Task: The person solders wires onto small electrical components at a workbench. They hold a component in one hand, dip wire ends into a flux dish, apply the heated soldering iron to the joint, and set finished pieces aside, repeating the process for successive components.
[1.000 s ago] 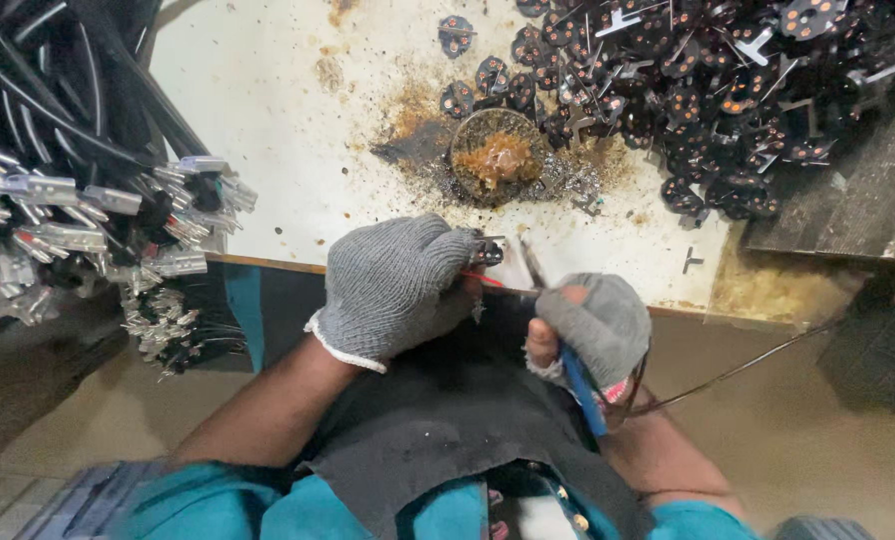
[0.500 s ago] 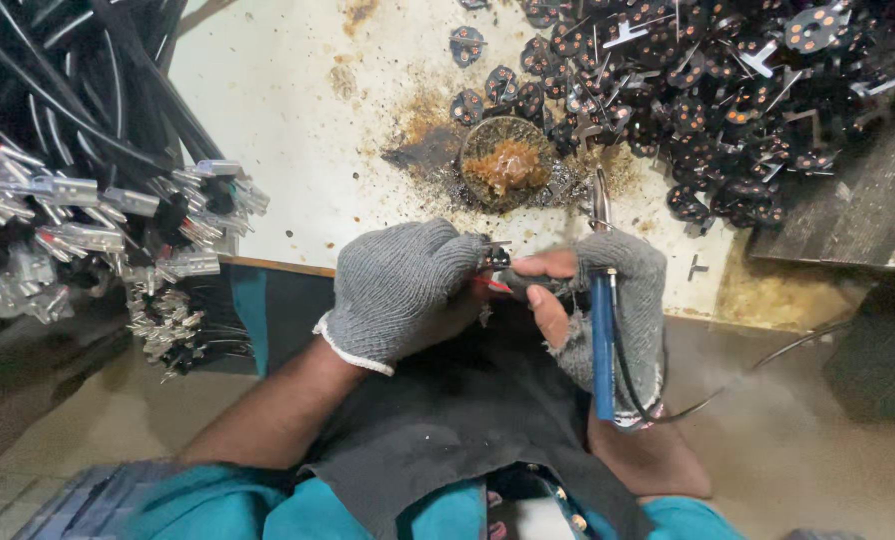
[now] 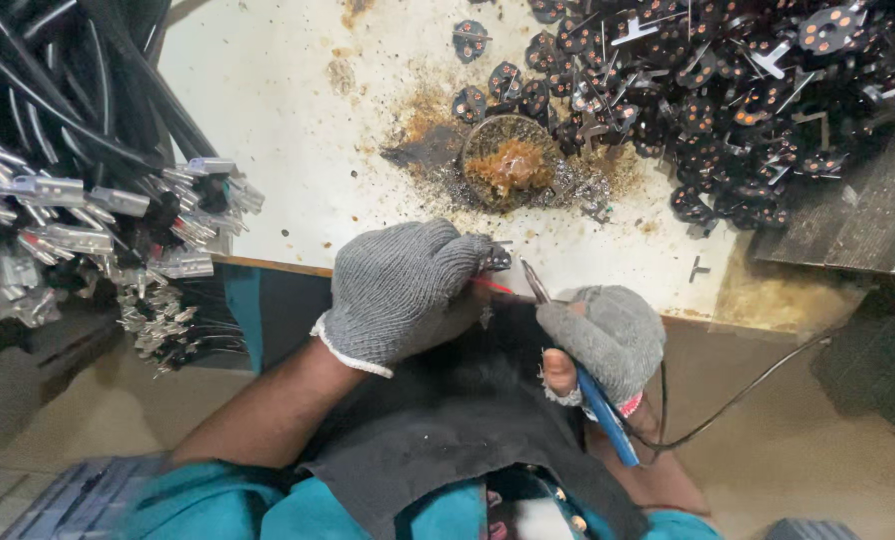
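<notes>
At frame centre, the gloved left hand (image 3: 400,290) pinches a small black plug part (image 3: 498,259) while the right hand (image 3: 608,338), closed on a blue-handled soldering iron (image 3: 578,372), nears it, many cables (image 3: 88,215) apparently unsoldered.

Your blue-handled soldering iron (image 3: 596,405) slants up-left, its tip near the small black connector (image 3: 499,259) with red wire, at the white table's (image 3: 288,120) front edge.

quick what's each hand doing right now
Left hand: closed on a small black part with red wire.
Right hand: closed on a blue-handled soldering iron.
</notes>
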The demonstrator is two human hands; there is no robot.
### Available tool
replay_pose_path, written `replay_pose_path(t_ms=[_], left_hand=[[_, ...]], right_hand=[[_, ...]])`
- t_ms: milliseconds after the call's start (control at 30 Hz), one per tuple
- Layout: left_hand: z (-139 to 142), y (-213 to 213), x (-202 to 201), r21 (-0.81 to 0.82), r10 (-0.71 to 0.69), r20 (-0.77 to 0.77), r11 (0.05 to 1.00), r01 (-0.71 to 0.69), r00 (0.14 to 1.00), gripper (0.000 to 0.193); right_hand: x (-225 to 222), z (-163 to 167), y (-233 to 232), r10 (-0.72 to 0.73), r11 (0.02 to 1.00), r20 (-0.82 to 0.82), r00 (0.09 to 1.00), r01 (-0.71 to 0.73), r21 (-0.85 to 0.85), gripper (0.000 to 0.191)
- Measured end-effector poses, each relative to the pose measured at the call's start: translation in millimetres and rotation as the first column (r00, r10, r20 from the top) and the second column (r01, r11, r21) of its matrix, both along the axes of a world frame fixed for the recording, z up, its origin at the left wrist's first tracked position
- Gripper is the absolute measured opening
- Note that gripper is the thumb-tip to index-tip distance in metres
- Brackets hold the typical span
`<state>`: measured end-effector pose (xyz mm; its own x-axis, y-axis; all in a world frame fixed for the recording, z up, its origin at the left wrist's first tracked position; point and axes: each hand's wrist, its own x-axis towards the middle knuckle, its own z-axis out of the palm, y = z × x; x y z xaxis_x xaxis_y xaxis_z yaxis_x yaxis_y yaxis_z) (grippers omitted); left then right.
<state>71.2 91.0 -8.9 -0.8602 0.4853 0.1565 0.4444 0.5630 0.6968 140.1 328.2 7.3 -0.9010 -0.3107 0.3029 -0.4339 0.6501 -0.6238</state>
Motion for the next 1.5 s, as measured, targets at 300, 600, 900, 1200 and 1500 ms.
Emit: replay_pose_path(t_ms=[300,600,900,1200,1500], left_hand=[[2,2,-1,-0.010,0.003,0.020,1.000,-0.002,1.000,0.029],[0,1,0,-0.054,-0.009,0.031,0.999,0.010,0.999,0.028],[0,1,1,-0.027,0.006,-0.020,1.000,-0.007,1.000,0.025],[0,3,0,-0.067,-0.004,-0.019,0.998,0.003,1.000,0.024],[0,-3,1,0.071,-0.029,0.038,0.997,0.026,0.999,0.027]], right_hand=[[-2,-9,10,0.144,0.989,0.003,0.990,-0.144,0.031,0.018],[-1,-10,13,0.193,0.975,0.022,0.981,-0.194,0.106,0.019],[10,-4,-7,-0.271,0.958,0.079,0.959,0.260,0.120,0.034],[-6,-10,-17,-0.281,0.917,0.559,0.780,0.390,-0.083,0.012],[-20,2,-39,-0.264,0.961,0.175,0.948,0.275,-0.040,0.038]])
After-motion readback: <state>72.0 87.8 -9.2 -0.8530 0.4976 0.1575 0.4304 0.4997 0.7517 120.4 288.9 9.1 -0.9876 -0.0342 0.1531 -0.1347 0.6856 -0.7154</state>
